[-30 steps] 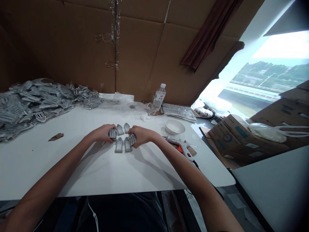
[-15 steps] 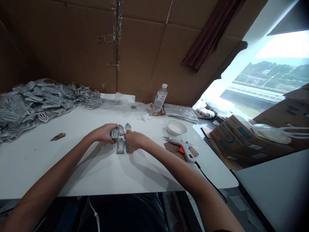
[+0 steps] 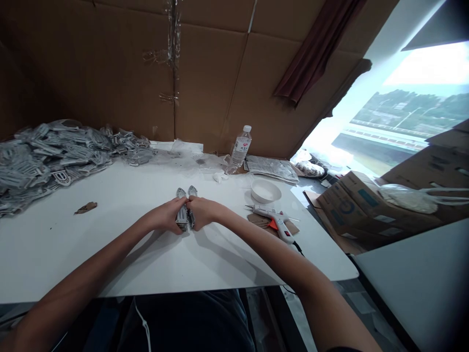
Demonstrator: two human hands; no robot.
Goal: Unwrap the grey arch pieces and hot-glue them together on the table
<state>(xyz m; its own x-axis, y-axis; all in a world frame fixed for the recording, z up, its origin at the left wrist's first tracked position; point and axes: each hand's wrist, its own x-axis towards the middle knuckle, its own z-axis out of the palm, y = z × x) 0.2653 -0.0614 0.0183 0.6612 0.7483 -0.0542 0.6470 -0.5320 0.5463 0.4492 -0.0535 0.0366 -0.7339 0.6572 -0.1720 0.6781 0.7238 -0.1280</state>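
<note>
Over the middle of the white table [image 3: 120,259], my left hand [image 3: 166,216] is closed around a small grey arched piece [image 3: 181,216], shaped like a miniature window frame. Close beside it, my right hand [image 3: 202,212] grips a similar arched piece [image 3: 191,220], mostly covered by the fingers. The two hands nearly touch. Just beyond the fingers, the pointed tops of two more pieces show, one on the left [image 3: 180,192] and one on the right [image 3: 192,190]. Whether these lie apart from the held pieces or under them, I cannot tell.
A heap of bagged grey pieces [image 3: 58,151] fills the back left. On the right lie a white glue gun [image 3: 276,222] on cardboard and a white bowl [image 3: 266,191]. A plastic bottle [image 3: 242,146] stands near the cardboard wall [image 3: 208,83]. Boxes [image 3: 351,205] sit off the table's right side.
My left hand has moved right and slightly towards me, bringing its piece against the others. The front piece that lay between the hands no longer shows separately. My right hand has barely moved.
</note>
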